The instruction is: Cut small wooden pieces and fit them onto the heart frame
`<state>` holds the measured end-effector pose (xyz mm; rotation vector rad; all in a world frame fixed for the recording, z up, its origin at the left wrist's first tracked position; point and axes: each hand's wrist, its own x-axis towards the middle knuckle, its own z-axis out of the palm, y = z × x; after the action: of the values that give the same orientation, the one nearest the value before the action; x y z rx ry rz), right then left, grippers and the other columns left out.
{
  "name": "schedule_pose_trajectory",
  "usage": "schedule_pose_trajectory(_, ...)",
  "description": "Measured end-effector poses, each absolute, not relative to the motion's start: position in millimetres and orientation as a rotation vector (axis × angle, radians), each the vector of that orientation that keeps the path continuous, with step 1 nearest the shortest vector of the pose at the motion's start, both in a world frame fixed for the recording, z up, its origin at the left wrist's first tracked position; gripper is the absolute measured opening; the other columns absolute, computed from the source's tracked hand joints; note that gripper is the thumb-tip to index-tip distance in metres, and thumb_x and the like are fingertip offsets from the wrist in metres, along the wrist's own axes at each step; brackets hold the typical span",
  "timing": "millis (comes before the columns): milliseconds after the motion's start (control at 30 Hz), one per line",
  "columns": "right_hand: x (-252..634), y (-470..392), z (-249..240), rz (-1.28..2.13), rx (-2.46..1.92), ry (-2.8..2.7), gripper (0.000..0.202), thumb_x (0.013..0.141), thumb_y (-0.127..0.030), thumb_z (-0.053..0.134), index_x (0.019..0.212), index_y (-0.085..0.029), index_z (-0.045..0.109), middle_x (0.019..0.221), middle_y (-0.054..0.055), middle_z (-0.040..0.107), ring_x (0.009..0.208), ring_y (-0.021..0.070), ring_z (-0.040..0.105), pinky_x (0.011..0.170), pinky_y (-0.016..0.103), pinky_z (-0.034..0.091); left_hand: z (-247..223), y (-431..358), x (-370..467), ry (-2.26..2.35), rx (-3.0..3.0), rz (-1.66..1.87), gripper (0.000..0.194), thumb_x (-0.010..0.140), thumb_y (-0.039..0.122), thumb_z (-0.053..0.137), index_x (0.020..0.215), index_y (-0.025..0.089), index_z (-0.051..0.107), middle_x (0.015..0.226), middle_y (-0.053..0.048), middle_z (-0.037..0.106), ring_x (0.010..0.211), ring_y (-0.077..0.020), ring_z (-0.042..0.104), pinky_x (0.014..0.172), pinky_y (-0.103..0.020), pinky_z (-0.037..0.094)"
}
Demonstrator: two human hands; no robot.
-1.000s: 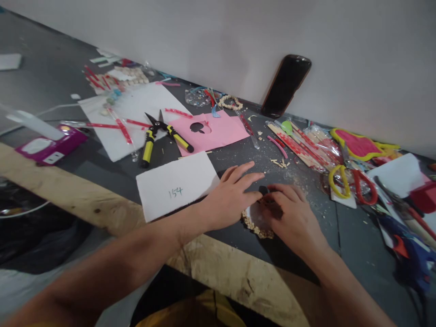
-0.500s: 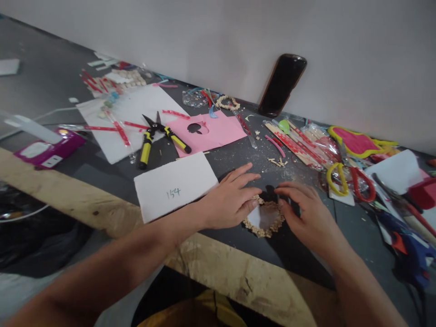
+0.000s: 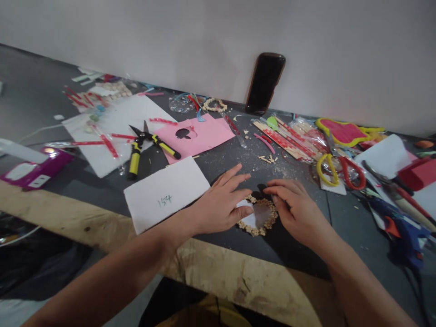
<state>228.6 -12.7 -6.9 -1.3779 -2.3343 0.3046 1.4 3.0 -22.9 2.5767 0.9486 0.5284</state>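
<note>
A ring of small wooden pieces (image 3: 271,219) lies on the dark table, with pale, partly see-through material inside it. My left hand (image 3: 221,204) is at its left side, fingers stretched out and thumb resting over the rim; part of the ring is hidden beneath. At the ring's upper right, my right hand (image 3: 296,206) has thumb and fingertips pinched together. What they pinch, if anything, cannot be made out. A small dark shape (image 3: 261,186) shows just beyond the ring, between the hands. Beside my left wrist is a white block (image 3: 170,190) marked 154.
Yellow-handled snips (image 3: 135,159) and pink paper (image 3: 204,136) lie behind the block. A phone (image 3: 265,84) leans against the wall. To the right are wooden sticks (image 3: 284,141), scissors (image 3: 352,173) and a blue glue gun (image 3: 405,234). A purple device (image 3: 41,170) stands at left.
The view has turned slightly, so the table items appear further left. Both hands keep nearly the same places around the ring, with my right fingertips still pinched.
</note>
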Motion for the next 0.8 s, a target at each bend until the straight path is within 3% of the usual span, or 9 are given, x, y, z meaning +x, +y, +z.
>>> schedule_pose_trajectory(800, 222.5, -15.6, -8.3, 0.35, -1.454, -2.444, 0.025, 0.081, -0.018, 0.051, 0.102, -0.022, 0.064, 0.117, 0.009, 0.06, 0.109, 0.0247, 0.051, 0.091, 0.047, 0.044, -19.0, 1.5, 1.8, 0.876, 2.621, 0.576, 0.037, 0.091, 0.043, 0.047, 0.118, 0.022, 0.06, 0.142, -0.013, 0.038, 0.141, -0.0342, 0.013, 0.11, -0.055, 0.024)
